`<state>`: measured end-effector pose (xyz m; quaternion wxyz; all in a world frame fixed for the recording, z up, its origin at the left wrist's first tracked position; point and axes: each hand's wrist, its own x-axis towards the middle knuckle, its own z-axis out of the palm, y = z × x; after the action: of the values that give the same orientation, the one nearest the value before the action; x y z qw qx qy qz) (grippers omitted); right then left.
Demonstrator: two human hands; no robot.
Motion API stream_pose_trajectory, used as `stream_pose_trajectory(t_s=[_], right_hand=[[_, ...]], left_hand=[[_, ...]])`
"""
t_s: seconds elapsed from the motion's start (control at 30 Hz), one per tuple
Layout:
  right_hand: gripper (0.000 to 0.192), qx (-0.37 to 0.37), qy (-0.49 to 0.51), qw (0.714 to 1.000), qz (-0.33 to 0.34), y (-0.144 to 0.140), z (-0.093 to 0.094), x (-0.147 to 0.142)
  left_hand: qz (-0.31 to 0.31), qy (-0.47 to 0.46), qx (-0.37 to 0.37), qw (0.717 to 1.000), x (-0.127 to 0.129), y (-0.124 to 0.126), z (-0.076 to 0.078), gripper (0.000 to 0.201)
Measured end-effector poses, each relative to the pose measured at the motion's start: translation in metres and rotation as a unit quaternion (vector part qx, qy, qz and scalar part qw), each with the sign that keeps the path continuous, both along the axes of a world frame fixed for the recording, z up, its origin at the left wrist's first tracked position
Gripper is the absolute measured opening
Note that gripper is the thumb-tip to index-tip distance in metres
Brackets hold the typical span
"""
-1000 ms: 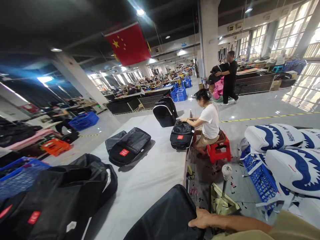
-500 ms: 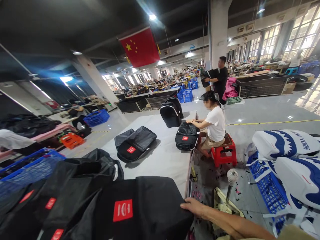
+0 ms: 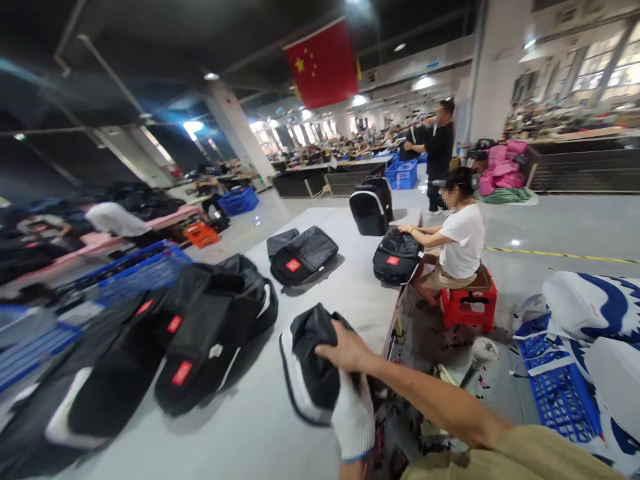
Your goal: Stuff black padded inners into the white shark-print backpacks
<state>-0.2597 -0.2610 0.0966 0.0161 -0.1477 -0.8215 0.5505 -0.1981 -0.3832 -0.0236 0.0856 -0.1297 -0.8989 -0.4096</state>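
A black backpack point(image 3: 313, 363) with a white-trimmed edge stands on the near right of the pale table point(image 3: 235, 420). My bare right hand point(image 3: 345, 348) grips its bunched black fabric from above, thumb and fingers closed on it. Against the bag's right side is my left hand point(image 3: 354, 417), in a white knit glove, holding it with the fingers partly hidden. Several more black backpacks point(image 3: 200, 347) with red labels lie heaped at the left. Farther up the table lies another black backpack point(image 3: 305, 257).
A seated co-worker point(image 3: 457, 233) handles a black backpack point(image 3: 397, 257) at the table's right edge. Beyond it another black backpack point(image 3: 370, 208) stands upright. White-and-blue bags point(image 3: 595, 307) rest on a blue crate point(image 3: 555, 377) at the right. Blue crates point(image 3: 145, 270) stand at the left.
The large red-labelled backpack no longer lies in the near foreground. Both my hands are now on a white-trimmed backpack, and my gloved left hand has come into view. The camera view has turned left.
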Motion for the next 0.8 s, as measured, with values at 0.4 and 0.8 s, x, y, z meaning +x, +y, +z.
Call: stream_pose_trajectory(t_s=[0.4, 0.8], right_hand=[[0.059, 0.213, -0.043, 0.976, 0.017, 0.037, -0.019, -0.032], [0.057, 0.231, -0.041, 0.972, 0.011, 0.046, -0.017, -0.026]], left_hand=[[0.156, -0.024, 0.173, 0.972, 0.02, -0.03, 0.02, 0.05], [0.072, -0.101, 0.261, 0.957, -0.011, -0.029, -0.019, 0.049]])
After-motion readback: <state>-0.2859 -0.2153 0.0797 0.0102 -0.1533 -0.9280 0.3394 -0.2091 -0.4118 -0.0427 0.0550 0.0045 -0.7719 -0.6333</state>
